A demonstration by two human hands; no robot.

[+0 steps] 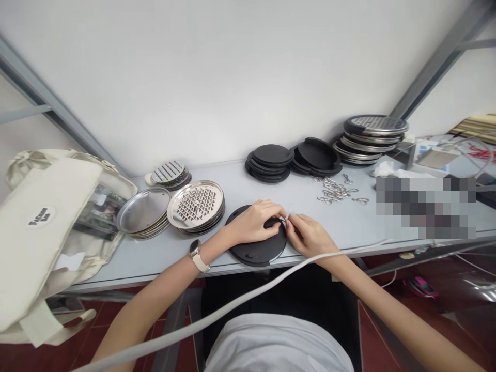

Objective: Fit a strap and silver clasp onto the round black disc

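A black disc [256, 252] lies flat at the near edge of a pale table [349, 222], with work apparently partway through: loose parts remain, while a stack of metal-faced discs with black rims [374, 137] at the far right looks finished. The left hand [258, 222] spreads across the disc from the left, wrist low, thumb and fingers curled onto its right edge. The right hand [310, 235] meets it there, fingertips bunched at the rim; what they pinch, if anything, is too small to tell. Just beyond, metal clips [335, 191] lie scattered before black holders [271, 155] in piles, seemingly left to be used. Grater plates [198, 204] and plain metal discs [143, 209] are stacked to the left, near a cream bag [50, 206].
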